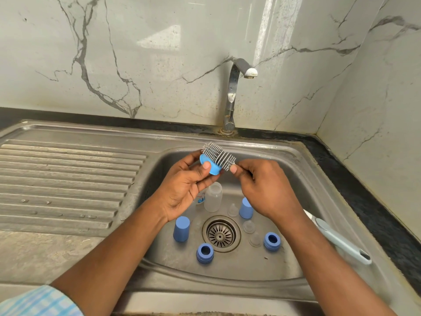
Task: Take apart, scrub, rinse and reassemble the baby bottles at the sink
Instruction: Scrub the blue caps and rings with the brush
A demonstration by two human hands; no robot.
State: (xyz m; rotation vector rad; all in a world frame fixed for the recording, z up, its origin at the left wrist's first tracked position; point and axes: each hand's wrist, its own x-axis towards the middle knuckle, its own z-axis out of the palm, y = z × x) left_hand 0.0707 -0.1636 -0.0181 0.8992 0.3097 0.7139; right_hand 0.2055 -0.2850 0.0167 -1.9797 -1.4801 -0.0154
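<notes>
Above the steel sink basin (284,179), my left hand (182,188) grips a blue bottle cap (210,165). A grey bristle brush head (218,155) pokes through or against that cap, and my right hand (262,185) pinches the brush at its near end. A clear bottle (213,197) stands in the basin below my hands. Two blue caps (181,229) (246,208), two blue collar rings (205,253) (272,241) and three clear teats (248,226) lie around the drain (221,233).
The tap (234,87) stands behind the basin, its spout turned right, no water running. A pale blue handle (341,241) lies on the right rim. The ribbed drainboard (68,179) stretches to the left. Marble walls close the back and right.
</notes>
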